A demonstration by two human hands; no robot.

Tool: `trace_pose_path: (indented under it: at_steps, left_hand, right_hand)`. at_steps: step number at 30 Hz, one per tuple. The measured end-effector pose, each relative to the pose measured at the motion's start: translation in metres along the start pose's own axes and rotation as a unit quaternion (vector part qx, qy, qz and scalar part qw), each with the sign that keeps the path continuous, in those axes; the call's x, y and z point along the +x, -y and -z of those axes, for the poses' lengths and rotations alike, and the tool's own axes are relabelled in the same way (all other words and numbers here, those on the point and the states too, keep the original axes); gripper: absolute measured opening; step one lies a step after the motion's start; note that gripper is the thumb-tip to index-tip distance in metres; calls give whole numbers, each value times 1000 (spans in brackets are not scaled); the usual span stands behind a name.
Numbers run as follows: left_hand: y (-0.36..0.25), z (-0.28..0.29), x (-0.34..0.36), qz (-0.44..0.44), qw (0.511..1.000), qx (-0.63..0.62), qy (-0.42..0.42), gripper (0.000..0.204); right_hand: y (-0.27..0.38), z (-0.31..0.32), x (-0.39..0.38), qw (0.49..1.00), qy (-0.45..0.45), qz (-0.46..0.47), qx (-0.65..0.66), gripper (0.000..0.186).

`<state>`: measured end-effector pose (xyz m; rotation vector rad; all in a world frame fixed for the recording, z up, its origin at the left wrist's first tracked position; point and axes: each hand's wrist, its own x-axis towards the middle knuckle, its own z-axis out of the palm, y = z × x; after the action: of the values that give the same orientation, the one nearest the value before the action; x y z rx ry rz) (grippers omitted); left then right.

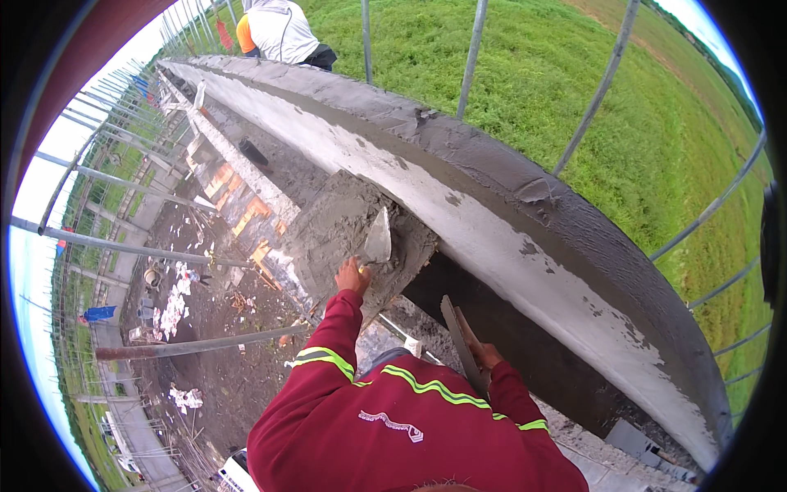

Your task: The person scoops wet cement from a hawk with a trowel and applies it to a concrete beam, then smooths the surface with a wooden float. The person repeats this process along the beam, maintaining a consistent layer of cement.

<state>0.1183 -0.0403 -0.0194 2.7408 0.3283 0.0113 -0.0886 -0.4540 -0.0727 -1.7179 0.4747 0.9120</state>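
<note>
My left hand (pixel 352 276) is closed round the handle of a pointed trowel (pixel 379 238). The trowel's blade rests in a heap of wet grey mortar (pixel 324 234) spread over a board. In front of my right side, my right hand (pixel 484 351) grips a long flat plastering float (pixel 461 344), held on edge with its thin side toward the camera. Most of the float's handle is hidden behind the fingers. Beyond both hands runs a long low wall (pixel 484 221), pale on its side, with a band of fresh dark mortar (pixel 525 184) along its top.
Metal poles (pixel 471 57) rise behind the wall, with grass beyond. A scaffold pipe (pixel 201 346) crosses at the left, high above littered ground (pixel 221 373). Another person (pixel 279 33) is at the wall's far end. A dark gap (pixel 525 344) lies between the mortar board and blocks (pixel 635 443).
</note>
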Motion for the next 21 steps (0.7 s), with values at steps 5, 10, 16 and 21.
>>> trace_pose_path:
  at_steps: [5,10,16,21]
  left_hand:
    - [-89,82,24,-170,957,-210,-108,28]
    - [-247,181,71,-443,861,-224,-115,12]
    - [-416,198,142,-637,767,-77,19,18]
    - [-458,171,164,-574,793,60,193,22]
  right_hand:
    - [38,16,-26,997,-29,31,-59,72]
    - [80,32,-69,1000,-28,10,-1,72]
    - [82,32,-87,989,-122,84,6,77]
    - [53,45,-94,965,-180,155,-111,77]
